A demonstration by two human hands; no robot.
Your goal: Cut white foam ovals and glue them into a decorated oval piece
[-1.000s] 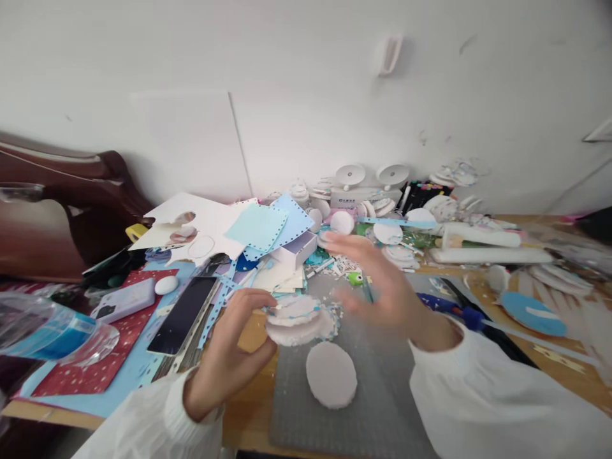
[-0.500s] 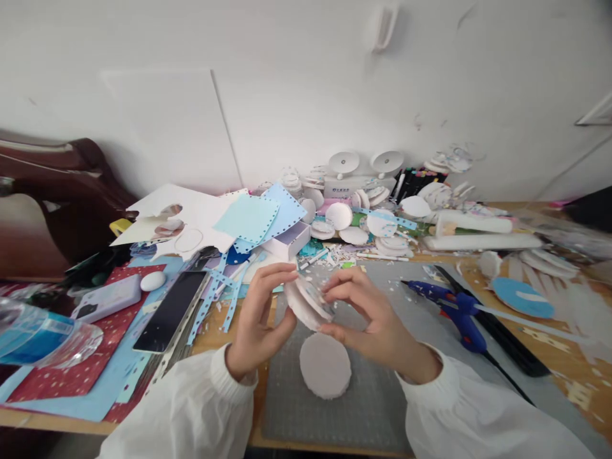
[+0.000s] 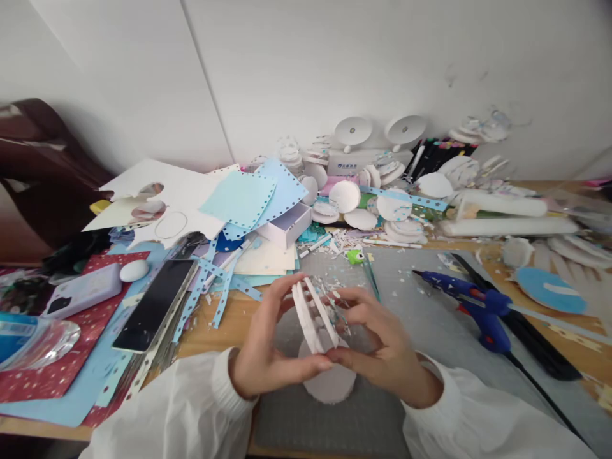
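Note:
My left hand (image 3: 268, 347) and my right hand (image 3: 377, 341) both pinch a stack of thin white foam discs (image 3: 313, 315), held on edge above the grey cutting mat (image 3: 421, 319). The discs are tilted and slightly fanned apart, with bits of blue trim on their right side. Under my hands another white foam disc (image 3: 329, 386) lies flat on the mat, partly hidden by my fingers.
A blue glue gun (image 3: 471, 303) lies on the mat to the right. A black phone (image 3: 155, 303) and blue perforated paper strips (image 3: 210, 287) lie to the left. Foam discs, paper sheets and a small open box (image 3: 287, 226) crowd the back of the desk.
My right hand came in from reaching over the desk and joined the left on the disc stack. The stack was lifted off the mat and turned on edge.

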